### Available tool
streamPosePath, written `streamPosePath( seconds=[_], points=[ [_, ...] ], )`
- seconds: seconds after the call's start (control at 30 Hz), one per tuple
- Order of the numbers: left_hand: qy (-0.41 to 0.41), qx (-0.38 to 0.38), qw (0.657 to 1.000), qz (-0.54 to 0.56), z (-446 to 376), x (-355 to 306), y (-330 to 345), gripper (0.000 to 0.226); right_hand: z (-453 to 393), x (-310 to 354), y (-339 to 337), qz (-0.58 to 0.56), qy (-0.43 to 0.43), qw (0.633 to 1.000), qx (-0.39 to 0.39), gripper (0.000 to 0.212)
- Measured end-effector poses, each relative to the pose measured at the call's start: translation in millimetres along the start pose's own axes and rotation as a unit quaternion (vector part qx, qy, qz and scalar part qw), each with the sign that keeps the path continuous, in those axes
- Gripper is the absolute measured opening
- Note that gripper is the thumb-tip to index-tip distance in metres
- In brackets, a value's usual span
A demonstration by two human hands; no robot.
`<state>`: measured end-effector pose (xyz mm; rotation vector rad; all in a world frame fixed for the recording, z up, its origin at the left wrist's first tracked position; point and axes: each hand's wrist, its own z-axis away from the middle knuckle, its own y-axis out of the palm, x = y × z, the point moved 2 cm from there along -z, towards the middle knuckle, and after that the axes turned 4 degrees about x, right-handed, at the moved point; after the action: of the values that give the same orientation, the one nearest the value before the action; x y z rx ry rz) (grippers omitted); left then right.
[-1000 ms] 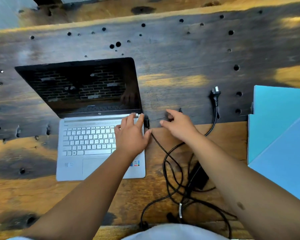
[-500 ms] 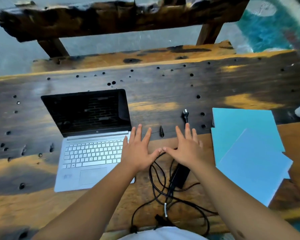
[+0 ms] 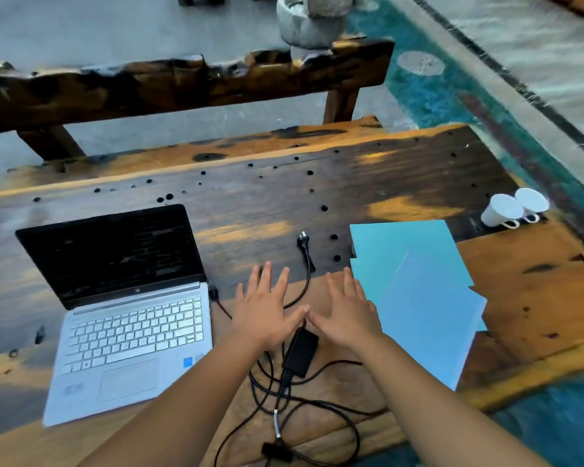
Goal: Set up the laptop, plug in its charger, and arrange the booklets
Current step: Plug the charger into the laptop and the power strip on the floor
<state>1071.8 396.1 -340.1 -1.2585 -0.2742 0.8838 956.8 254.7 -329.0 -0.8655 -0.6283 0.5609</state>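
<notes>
A silver laptop (image 3: 132, 338) stands with its lid up and screen dark at the left of the wooden table (image 3: 368, 183). The charger's small connector (image 3: 213, 293) sits at the laptop's right edge. Its black power brick (image 3: 300, 353) and tangled cable (image 3: 290, 409) lie in front of me. The wall plug (image 3: 302, 239) rests loose on the wood. Blue booklets (image 3: 415, 291) lie overlapped to the right. My left hand (image 3: 267, 310) and my right hand (image 3: 344, 315) hover flat, fingers spread, thumbs nearly touching, above the brick, holding nothing.
Two white cups (image 3: 513, 210) lie tipped at the table's far right edge. A dark wooden bench (image 3: 182, 82) runs behind the table, with a grey stone pot (image 3: 311, 18) beyond it. Small holes dot the tabletop. Teal floor shows to the right.
My hands left the laptop's right edge and the cable, drew back and spread flat side by side. The view pulled back and tilted up, showing the bench, cups and floor.
</notes>
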Motion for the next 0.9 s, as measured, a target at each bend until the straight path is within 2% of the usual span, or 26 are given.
streamPosePath(
  seconds=[0.27,0.4,0.67,0.83,0.9],
  points=[
    [-0.004,0.032,0.999,0.012,-57,-39,15,0.087,-41,-28,-5,-0.031,0.003,0.999,0.025,0.082],
    [-0.035,0.066,0.996,0.051,-92,-42,28,0.078,-77,-31,-2,-0.085,0.022,0.995,0.047,0.072],
    [-0.094,0.137,0.981,0.102,-152,-44,42,0.076,-155,-26,-6,-0.177,0.028,0.981,0.070,0.056],
    [-0.154,0.127,0.961,0.192,-182,-39,48,0.043,-200,-15,-7,-0.258,0.055,0.964,0.044,0.048],
    [-0.157,0.132,0.962,0.181,-190,-39,51,0.038,-213,-11,-3,-0.269,0.066,0.960,0.046,0.041]
  ],
)
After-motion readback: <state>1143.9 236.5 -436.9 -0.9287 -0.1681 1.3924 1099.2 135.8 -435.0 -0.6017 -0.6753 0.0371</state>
